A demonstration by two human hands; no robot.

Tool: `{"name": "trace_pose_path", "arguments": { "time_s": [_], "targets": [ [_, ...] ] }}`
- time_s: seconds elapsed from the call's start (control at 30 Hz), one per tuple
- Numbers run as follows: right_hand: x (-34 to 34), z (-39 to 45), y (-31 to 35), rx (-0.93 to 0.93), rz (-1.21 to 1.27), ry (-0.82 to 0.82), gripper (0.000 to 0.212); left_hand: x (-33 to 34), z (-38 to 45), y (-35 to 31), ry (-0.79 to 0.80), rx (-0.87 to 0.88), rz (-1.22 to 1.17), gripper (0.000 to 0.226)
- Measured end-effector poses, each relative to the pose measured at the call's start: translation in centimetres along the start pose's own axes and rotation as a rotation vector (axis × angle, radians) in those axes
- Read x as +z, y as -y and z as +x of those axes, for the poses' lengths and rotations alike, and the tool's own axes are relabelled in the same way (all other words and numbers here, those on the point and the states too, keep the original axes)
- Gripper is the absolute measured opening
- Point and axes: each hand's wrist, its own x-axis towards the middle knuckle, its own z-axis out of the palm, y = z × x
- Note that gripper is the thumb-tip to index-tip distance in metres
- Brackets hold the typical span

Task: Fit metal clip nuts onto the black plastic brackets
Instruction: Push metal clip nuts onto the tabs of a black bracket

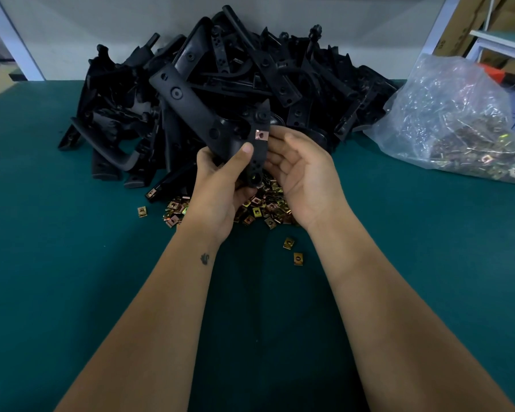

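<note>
- Left hand (220, 185) grips a black plastic bracket (208, 120) near its lower end, thumb pressed across the front, fingers curled behind it.
- Held above the table, the bracket tilts up and away to the left, its long arm reaching over the pile behind.
- One coppery metal clip nut (261, 135) sits on the bracket's right edge, just above the left thumb.
- Right hand (301, 173) is palm-up with relaxed, slightly bent fingers; its fingertips touch the bracket's right edge just beside the clip nut. It holds nothing that can be seen.
- Under both hands, a heap of loose clip nuts (259, 206) in gold and copper tones lies on the green table (72, 263).
- Three stray clip nuts lie apart from the heap: two nearer the person, to the right (298, 259), and one to the left (142, 211).
- Behind the hands, a big pile of black brackets (250, 69) is heaped against a white wall.
- At the right, a clear plastic bag (458, 120) full of clip nuts rests on the table.
</note>
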Motion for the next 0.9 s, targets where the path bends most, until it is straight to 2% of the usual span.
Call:
{"name": "trace_pose_path", "arguments": {
  "time_s": [0.1, 0.23, 0.4, 0.47, 0.57, 0.67, 0.9],
  "targets": [
    [-0.3, 0.1, 0.1, -0.030, -0.224, -0.081, 0.026, -0.4, 0.3, -0.5, -0.046, -0.005, -0.106, 0.018],
    [-0.7, 0.0, -0.3, -0.108, -0.880, -0.245, 0.025, -1.1, 0.6, -1.1, -0.097, 0.022, -0.210, 0.019],
    [-0.7, -0.3, -1.2, -0.168, -1.472, -0.072, 0.018, -1.2, 0.6, -1.1, -0.101, 0.026, -0.214, 0.022],
    [-0.6, -0.3, -1.5, -0.199, -1.623, -0.035, 0.024, -1.1, 0.6, -1.1, -0.108, 0.022, -0.192, 0.022],
    [-0.5, -0.3, -1.5, -0.253, -1.718, 0.027, 0.030, -1.0, 0.7, -1.0, -0.108, 0.016, -0.183, 0.022],
    [-0.3, -0.4, -1.5, -0.254, -1.712, 0.094, 0.031, -1.0, 0.7, -0.9, -0.105, 0.010, -0.183, 0.022],
    [0.0, -0.4, -1.7, -0.226, -1.772, 0.101, 0.033, -1.0, 0.7, -0.8, -0.106, 0.001, -0.178, 0.024]
  ]
}}
